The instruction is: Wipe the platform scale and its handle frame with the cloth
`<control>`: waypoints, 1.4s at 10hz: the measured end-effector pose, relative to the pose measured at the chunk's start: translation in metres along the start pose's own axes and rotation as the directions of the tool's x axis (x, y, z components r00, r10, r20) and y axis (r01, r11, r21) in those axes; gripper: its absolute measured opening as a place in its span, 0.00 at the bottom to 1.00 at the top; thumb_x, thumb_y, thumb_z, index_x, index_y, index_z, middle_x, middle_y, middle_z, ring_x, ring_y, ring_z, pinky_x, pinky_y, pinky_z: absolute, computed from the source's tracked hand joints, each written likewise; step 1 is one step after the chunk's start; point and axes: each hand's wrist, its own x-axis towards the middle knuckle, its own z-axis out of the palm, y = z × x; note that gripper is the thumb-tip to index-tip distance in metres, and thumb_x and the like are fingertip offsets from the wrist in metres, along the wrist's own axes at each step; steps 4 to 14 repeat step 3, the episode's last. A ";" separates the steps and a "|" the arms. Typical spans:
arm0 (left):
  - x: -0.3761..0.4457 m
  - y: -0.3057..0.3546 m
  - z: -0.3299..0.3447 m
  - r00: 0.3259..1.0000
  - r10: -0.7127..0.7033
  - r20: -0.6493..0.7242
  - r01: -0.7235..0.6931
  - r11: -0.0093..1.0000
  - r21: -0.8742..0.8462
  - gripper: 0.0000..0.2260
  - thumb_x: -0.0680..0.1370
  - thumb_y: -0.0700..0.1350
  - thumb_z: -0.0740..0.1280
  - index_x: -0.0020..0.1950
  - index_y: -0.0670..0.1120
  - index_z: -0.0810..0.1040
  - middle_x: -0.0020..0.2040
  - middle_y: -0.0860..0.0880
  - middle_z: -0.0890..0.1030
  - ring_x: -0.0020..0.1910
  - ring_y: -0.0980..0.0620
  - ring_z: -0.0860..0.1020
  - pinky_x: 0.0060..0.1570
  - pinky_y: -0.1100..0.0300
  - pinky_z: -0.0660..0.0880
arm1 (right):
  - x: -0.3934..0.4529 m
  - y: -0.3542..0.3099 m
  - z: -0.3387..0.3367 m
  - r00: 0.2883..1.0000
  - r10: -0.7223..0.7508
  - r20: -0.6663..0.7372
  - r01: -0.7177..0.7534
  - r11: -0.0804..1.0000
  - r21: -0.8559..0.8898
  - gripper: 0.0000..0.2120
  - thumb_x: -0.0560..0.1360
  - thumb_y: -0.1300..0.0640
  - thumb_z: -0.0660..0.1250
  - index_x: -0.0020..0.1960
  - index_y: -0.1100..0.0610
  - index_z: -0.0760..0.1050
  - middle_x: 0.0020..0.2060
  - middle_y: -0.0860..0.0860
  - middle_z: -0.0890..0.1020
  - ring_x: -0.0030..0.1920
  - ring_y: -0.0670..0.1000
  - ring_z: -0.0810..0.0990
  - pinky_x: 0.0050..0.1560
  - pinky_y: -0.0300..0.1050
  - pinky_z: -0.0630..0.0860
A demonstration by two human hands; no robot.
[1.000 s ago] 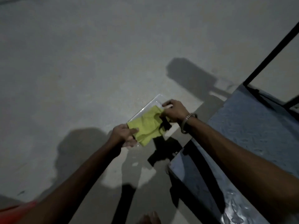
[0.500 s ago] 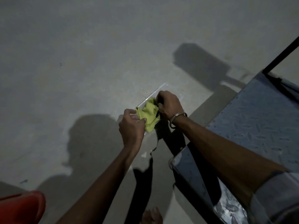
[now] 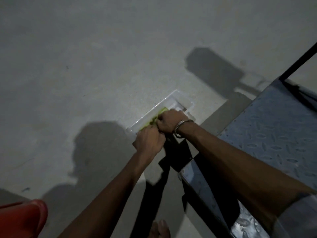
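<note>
A yellow-green cloth (image 3: pixel 155 118) lies bunched in a clear plastic tray (image 3: pixel 173 100) on the concrete floor. My left hand (image 3: pixel 148 141) and my right hand (image 3: pixel 171 122), with a metal bangle on the wrist, meet over it, and both grip the cloth with curled fingers. Only a strip of cloth shows beyond the knuckles. The platform scale (image 3: pixel 274 134), a blue-grey checker-plate deck, fills the right side under my right forearm. Its black handle frame (image 3: pixel 299 65) rises at the upper right corner.
A red plastic object (image 3: pixel 22 219) sits at the lower left edge. My toes (image 3: pixel 159 229) show at the bottom centre, close to the scale's front corner (image 3: pixel 181 174). Grey concrete floor (image 3: pixel 103 57) stretches to the left and far side, crossed by dark shadows.
The cloth went from spread flat between my hands to gathered into a small bundle. My hands came together over the tray and now cover most of it.
</note>
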 end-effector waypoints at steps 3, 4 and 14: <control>0.002 -0.009 -0.004 0.977 0.038 -0.211 -0.052 0.997 -0.059 0.12 0.80 0.48 0.64 0.58 0.46 0.83 0.52 0.45 0.83 0.50 0.41 0.82 0.46 0.50 0.78 | -0.019 0.022 -0.023 0.998 0.001 -0.055 0.002 0.999 0.052 0.20 0.80 0.40 0.58 0.64 0.49 0.78 0.59 0.53 0.82 0.64 0.58 0.78 0.62 0.55 0.68; 0.002 -0.009 -0.004 0.977 0.038 -0.211 -0.052 0.997 -0.059 0.12 0.80 0.48 0.64 0.58 0.46 0.83 0.52 0.45 0.83 0.50 0.41 0.82 0.46 0.50 0.78 | -0.019 0.022 -0.023 0.998 0.001 -0.055 0.002 0.999 0.052 0.20 0.80 0.40 0.58 0.64 0.49 0.78 0.59 0.53 0.82 0.64 0.58 0.78 0.62 0.55 0.68; 0.002 -0.009 -0.004 0.977 0.038 -0.211 -0.052 0.997 -0.059 0.12 0.80 0.48 0.64 0.58 0.46 0.83 0.52 0.45 0.83 0.50 0.41 0.82 0.46 0.50 0.78 | -0.019 0.022 -0.023 0.998 0.001 -0.055 0.002 0.999 0.052 0.20 0.80 0.40 0.58 0.64 0.49 0.78 0.59 0.53 0.82 0.64 0.58 0.78 0.62 0.55 0.68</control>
